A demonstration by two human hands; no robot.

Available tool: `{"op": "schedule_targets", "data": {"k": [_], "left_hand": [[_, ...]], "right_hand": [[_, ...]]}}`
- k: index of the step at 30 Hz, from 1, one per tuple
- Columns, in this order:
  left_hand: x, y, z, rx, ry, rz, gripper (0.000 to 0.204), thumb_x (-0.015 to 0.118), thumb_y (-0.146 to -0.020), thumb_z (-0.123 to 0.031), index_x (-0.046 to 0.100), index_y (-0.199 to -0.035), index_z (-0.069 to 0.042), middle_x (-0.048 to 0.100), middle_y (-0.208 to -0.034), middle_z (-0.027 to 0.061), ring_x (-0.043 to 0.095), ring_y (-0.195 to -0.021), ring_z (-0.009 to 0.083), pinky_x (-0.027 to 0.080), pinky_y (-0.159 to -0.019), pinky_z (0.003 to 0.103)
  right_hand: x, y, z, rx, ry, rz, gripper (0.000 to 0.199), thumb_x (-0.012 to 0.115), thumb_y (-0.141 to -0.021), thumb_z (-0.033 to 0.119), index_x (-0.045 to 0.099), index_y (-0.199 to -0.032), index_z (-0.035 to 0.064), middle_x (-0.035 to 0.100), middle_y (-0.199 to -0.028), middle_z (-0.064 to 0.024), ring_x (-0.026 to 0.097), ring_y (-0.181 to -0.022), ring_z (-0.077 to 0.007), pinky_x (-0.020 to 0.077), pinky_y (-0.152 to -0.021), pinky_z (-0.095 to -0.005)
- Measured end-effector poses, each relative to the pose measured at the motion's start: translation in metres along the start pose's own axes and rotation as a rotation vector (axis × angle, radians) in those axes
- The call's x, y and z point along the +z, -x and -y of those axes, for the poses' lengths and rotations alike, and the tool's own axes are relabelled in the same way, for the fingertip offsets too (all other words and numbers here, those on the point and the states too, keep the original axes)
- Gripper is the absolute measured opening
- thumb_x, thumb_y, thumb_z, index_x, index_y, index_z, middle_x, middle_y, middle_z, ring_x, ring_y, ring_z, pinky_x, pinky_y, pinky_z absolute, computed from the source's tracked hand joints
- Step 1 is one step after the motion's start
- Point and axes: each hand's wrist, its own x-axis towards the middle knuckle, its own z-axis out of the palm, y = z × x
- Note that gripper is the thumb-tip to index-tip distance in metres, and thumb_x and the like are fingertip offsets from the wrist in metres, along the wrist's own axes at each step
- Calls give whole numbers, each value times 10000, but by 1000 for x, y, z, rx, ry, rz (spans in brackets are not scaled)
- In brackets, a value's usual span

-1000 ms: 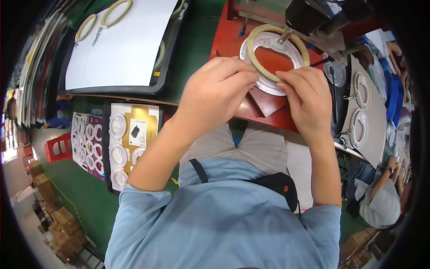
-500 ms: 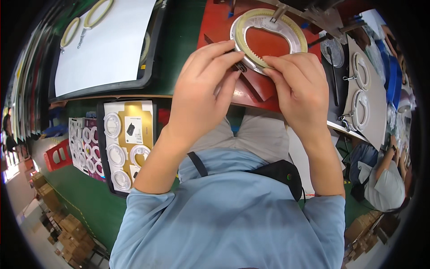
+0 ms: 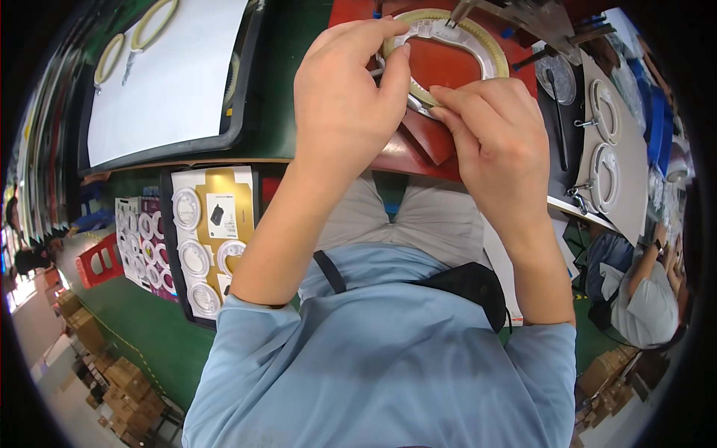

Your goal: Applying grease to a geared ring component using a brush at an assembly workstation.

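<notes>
A white ring-shaped housing with a yellowish toothed ring (image 3: 489, 46) along it lies on a red board (image 3: 405, 160) at the top of the view. My left hand (image 3: 345, 89) reaches over its left side, thumb and forefinger closed on the rim and covering part of it. At the near right edge, my right hand (image 3: 499, 134) pinches the same ring between thumb and fingertips. A metal arm (image 3: 461, 10) comes down onto the ring's far side. Whatever small part may sit under the left fingers is hidden.
On the left, a black tray (image 3: 237, 119) bears white paper with yellowish rings (image 3: 154, 24). Lower left stands a tray of white rings (image 3: 194, 257). To the right, a grey board (image 3: 624, 142) carries white rings with metal clips. A person in grey (image 3: 644, 310) sits far right.
My left hand has moved up and farther along the ring's left side. My right hand has shifted slightly along the near edge, still pinching it. The ring appears slightly higher in view.
</notes>
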Motion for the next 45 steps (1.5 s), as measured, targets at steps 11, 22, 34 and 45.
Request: {"op": "schedule_targets", "data": {"k": [11,22,34,45], "left_hand": [[-5,-12,-16,-329,217,49,144,706,-898,20,747,-1036,15,764,-1026,145,718,-777,153,559,-699,258],[12,-6,14,-1,88,-37,111,711,-811,-13,769,-897,-54,755,-859,99,698,-713,235,575,-683,346],[11,-10,13,103,67,-89,93,690,-812,5,744,-876,-37,767,-915,132,732,-848,321,587,-747,399],[-11,-18,-6,9,31,92,70,659,-866,-17,700,-923,-13,717,-898,196,708,-868,385,567,-780,440]], "right_hand": [[-6,-1,-1,-59,82,129,254,756,-833,85,766,-1086,84,688,-995,-19,635,-928,-229,463,-766,-365],[21,-20,-31,217,36,134,534,587,-1078,327,536,-1439,-63,526,-1517,-251,510,-1398,-396,399,-1162,-422],[8,-30,-18,254,188,270,578,577,-1076,373,524,-1464,-51,511,-1541,-251,498,-1421,-398,395,-1172,-415],[8,-31,-24,225,268,312,612,552,-1076,418,536,-1439,-74,562,-1473,-270,532,-1369,-415,421,-1142,-417]]}}
